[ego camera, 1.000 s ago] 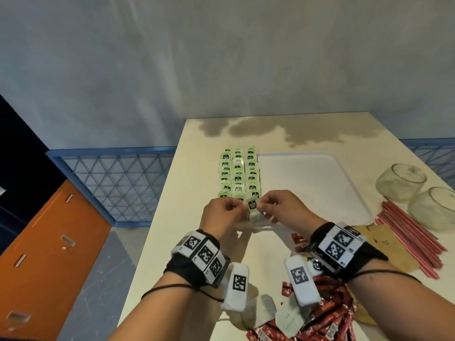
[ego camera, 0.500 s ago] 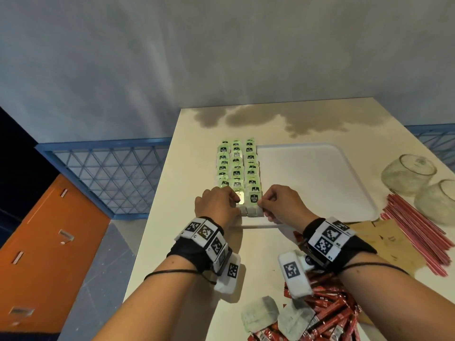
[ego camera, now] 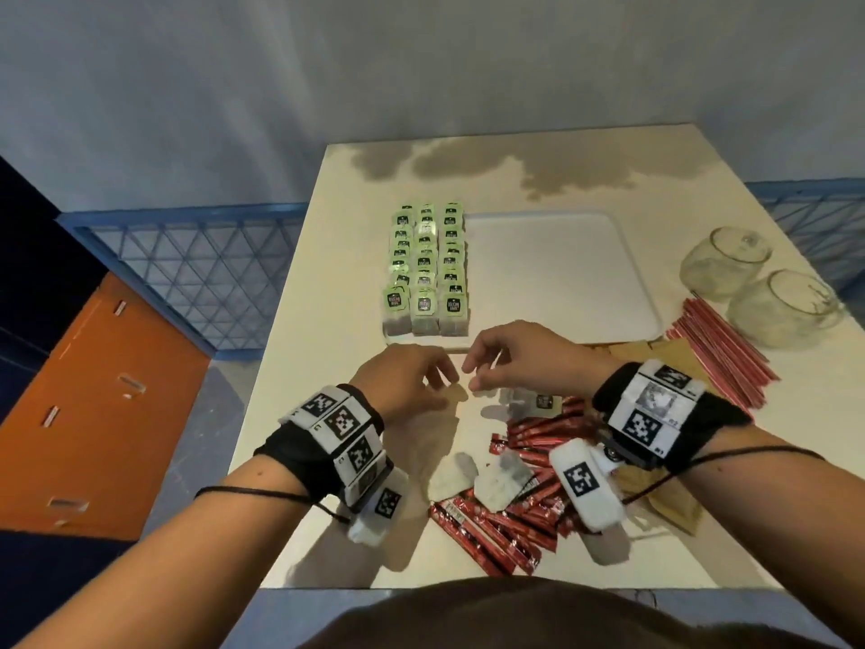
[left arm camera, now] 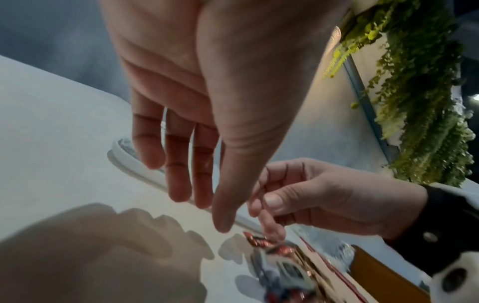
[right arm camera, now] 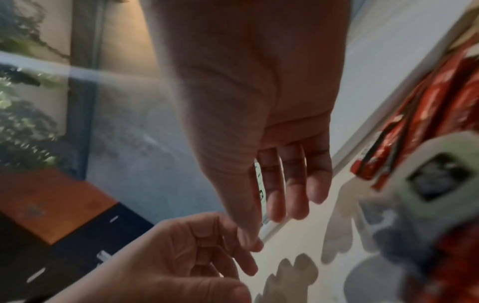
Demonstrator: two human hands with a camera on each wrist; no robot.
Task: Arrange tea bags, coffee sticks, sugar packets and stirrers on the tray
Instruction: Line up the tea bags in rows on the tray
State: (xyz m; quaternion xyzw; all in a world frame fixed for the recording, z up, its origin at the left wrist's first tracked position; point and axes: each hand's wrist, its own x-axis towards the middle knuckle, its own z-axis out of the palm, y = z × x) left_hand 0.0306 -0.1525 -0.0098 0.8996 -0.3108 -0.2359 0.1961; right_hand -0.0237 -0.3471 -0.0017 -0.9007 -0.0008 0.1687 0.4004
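Head view, nearest edge of the cream counter (ego camera: pixel 299 395): a heap of red coffee sticks (ego camera: pixel 505 522) with loose tea bags (ego camera: pixel 501 484) lying on it, and brown sugar packets (ego camera: pixel 674 503) just to its right. Above the counter, both hands hover close together, short of the tray. The left hand (ego camera: pixel 407 384) has a relaxed, empty grip; the left wrist view shows its fingers (left arm camera: pixel 178 164) hanging nearly straight with nothing between them. The right hand (ego camera: pixel 519 356) likewise holds nothing; its fingers (right arm camera: pixel 298 184) droop loosely in the right wrist view, which is blurred. Beyond the hands lies the white tray (ego camera: pixel 561 274); three rows of green-tagged tea bags (ego camera: pixel 428 264) fill its left side, and the rest is bare. Red stirrers (ego camera: pixel 716 348) lie on the counter right of the tray, with two glass jars (ego camera: pixel 753 283) tipped on their sides behind them. A dark stain (ego camera: pixel 515 166) marks the far counter. Only the wrist views show hanging green foliage (left arm camera: pixel 420 102). A grey wall (ego camera: pixel 421 63), blue lattice railing (ego camera: pixel 196 269) and orange cabinet (ego camera: pixel 89 414) surround the counter.
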